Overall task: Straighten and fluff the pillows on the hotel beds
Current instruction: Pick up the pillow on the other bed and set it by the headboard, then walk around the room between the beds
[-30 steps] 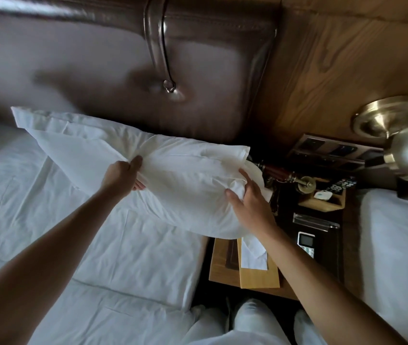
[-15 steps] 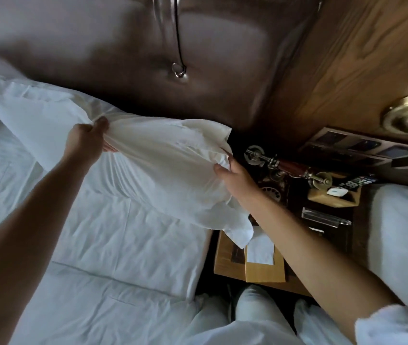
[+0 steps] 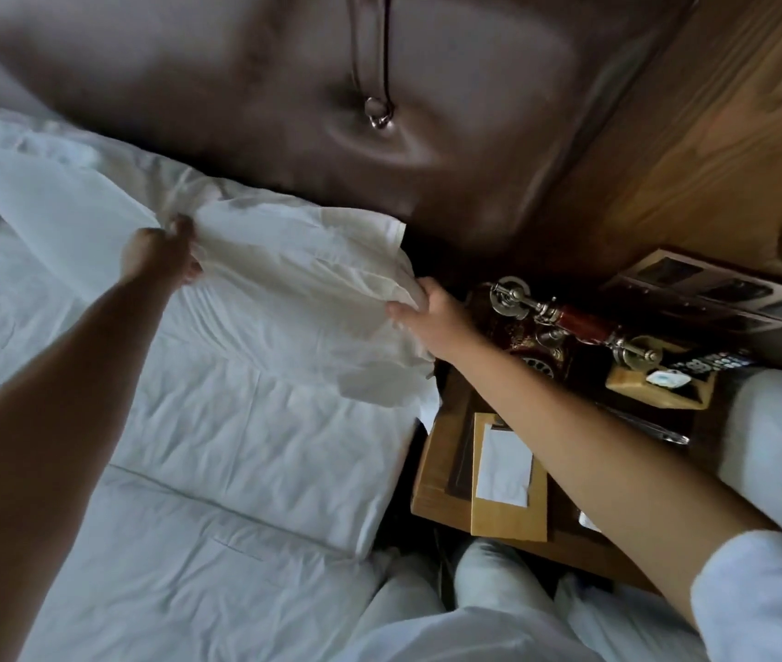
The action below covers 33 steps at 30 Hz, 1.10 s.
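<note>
Pillow (image 3: pixel 255 279) lies at the head of the bed (image 3: pixel 198 446), against the headboard (image 3: pixel 284 112). My left hand (image 3: pixel 159 255) bunches the case mid-pillow, fingers curled; my right hand (image 3: pixel 432 312) pinches the end by the nightstand (image 3: pixel 441 489). I judge a hard tug could slip the loose case off, or swing the flap into the phone (image 3: pixel 565 322) beside it.
</note>
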{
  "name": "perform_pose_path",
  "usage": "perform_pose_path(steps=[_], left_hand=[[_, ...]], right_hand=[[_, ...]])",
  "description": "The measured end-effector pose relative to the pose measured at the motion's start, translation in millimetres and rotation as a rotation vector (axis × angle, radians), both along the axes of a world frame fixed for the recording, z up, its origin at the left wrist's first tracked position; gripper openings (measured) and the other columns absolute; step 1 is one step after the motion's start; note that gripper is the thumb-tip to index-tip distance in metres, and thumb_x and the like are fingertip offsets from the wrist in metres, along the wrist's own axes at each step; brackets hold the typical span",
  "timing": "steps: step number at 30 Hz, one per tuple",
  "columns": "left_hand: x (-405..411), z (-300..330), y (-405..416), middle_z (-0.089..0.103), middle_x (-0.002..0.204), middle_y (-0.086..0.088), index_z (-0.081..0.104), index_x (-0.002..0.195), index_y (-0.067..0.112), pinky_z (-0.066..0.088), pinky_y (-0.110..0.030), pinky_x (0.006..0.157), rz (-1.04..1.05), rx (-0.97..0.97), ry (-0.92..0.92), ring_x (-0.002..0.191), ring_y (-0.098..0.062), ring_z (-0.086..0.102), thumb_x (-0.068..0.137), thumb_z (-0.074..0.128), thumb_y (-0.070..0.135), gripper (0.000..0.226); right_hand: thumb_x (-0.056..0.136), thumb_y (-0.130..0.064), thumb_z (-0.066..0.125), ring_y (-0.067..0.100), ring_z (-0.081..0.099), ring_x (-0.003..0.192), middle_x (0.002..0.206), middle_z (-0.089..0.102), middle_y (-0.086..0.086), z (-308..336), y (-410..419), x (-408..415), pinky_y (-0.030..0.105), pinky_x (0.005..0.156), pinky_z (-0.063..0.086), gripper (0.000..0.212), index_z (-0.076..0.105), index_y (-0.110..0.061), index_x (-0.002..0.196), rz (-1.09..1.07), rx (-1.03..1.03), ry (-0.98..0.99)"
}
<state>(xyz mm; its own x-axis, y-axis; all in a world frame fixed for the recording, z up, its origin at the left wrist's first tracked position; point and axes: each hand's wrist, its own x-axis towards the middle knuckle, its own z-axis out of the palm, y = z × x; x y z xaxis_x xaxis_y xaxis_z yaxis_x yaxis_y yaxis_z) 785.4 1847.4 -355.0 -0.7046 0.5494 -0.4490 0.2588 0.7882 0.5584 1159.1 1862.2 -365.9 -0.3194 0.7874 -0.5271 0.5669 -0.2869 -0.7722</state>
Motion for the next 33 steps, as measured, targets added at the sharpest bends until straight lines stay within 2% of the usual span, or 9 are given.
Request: perform_pose_path(steps=[2,3,8,11,13,15,19,24,33], left_hand=[[11,4,-2,0.066,0.046,0.004,0.065,0.068,0.007,0.061,-0.047,0.089,0.014,0.002,0.025,0.081,-0.034,0.076,0.085,0.036,0.059,0.062],[13,7,-1,0.064,0.043,0.007,0.065,0.066,0.007,0.061,-0.044,0.087,0.026,0.006,0.059,0.08,-0.032,0.075,0.084,0.032,0.06,0.065],[25,16,5,0.064,0.044,0.007,0.066,0.063,0.007,0.055,-0.035,0.079,0.056,0.101,0.118,0.085,-0.029,0.073,0.086,0.029,0.058,0.067],[37,10,3,0.077,0.077,-0.019,0.072,0.085,0.001,0.057,-0.045,0.096,0.038,0.092,0.038,0.102,-0.038,0.073,0.098,0.036,0.046,0.059],[45,11,-5,0.073,0.11,-0.032,0.071,0.108,-0.009,0.053,-0.05,0.101,-0.013,0.032,0.069,0.112,-0.045,0.067,0.103,0.041,0.04,0.058],[54,19,-17,0.067,0.118,-0.037,0.07,0.112,-0.012,0.049,-0.049,0.103,-0.074,-0.022,0.176,0.115,-0.049,0.063,0.104,0.043,0.04,0.059],[67,39,-40,0.069,0.123,-0.028,0.073,0.116,0.002,0.047,-0.044,0.101,-0.152,-0.017,0.233,0.118,-0.047,0.061,0.102,0.053,0.035,0.042],[91,71,-88,0.068,0.128,-0.02,0.073,0.121,0.018,0.047,-0.043,0.102,-0.154,0.084,0.231,0.123,-0.042,0.06,0.099,0.058,0.039,0.034],[156,194,-177,0.055,0.149,-0.019,0.063,0.136,0.012,0.035,-0.047,0.119,-0.18,0.368,0.572,0.141,-0.037,0.048,0.101,0.062,0.034,0.042]], right_hand=[[0.095,-0.03,0.067,0.027,0.065,0.088,0.087,0.068,0.005,14,6,16,0.037,0.071,0.046,0.015,0.065,-0.016,0.089,0.055,0.122,-0.1],[0.094,-0.028,0.066,0.027,0.062,0.079,0.075,0.063,0.003,25,10,22,0.038,0.065,0.042,0.024,0.057,-0.018,0.074,0.083,0.21,-0.124],[0.086,-0.032,0.061,0.029,0.053,0.062,0.058,0.05,0.003,64,34,41,0.04,0.054,0.037,0.032,0.046,-0.009,0.07,0.038,0.517,-0.164],[0.087,-0.027,0.063,0.039,0.056,0.069,0.067,0.058,0.014,59,25,45,0.039,0.057,0.04,0.03,0.05,-0.003,0.074,-0.002,0.436,-0.258],[0.088,-0.026,0.062,0.038,0.061,0.074,0.071,0.063,0.011,57,17,52,0.041,0.062,0.046,0.025,0.056,-0.006,0.075,0.035,0.376,-0.284],[0.09,-0.032,0.062,0.031,0.068,0.092,0.091,0.073,0.002,66,12,61,0.043,0.075,0.053,0.015,0.067,-0.018,0.093,0.088,0.334,-0.269],[0.089,-0.05,0.062,0.026,0.051,0.137,0.153,0.051,0.004,104,4,78,0.044,0.109,0.045,0.073,0.035,-0.03,0.154,0.135,0.312,-0.31],[0.095,-0.042,0.06,0.024,0.033,0.15,0.165,0.033,0.001,152,-17,83,0.041,0.12,0.032,0.075,0.029,-0.022,0.159,0.243,0.507,-0.288],[0.095,-0.037,0.061,0.02,0.024,0.154,0.168,0.026,0.005,242,-59,93,0.041,0.124,0.024,0.069,0.034,-0.024,0.158,0.422,0.786,-0.037]])
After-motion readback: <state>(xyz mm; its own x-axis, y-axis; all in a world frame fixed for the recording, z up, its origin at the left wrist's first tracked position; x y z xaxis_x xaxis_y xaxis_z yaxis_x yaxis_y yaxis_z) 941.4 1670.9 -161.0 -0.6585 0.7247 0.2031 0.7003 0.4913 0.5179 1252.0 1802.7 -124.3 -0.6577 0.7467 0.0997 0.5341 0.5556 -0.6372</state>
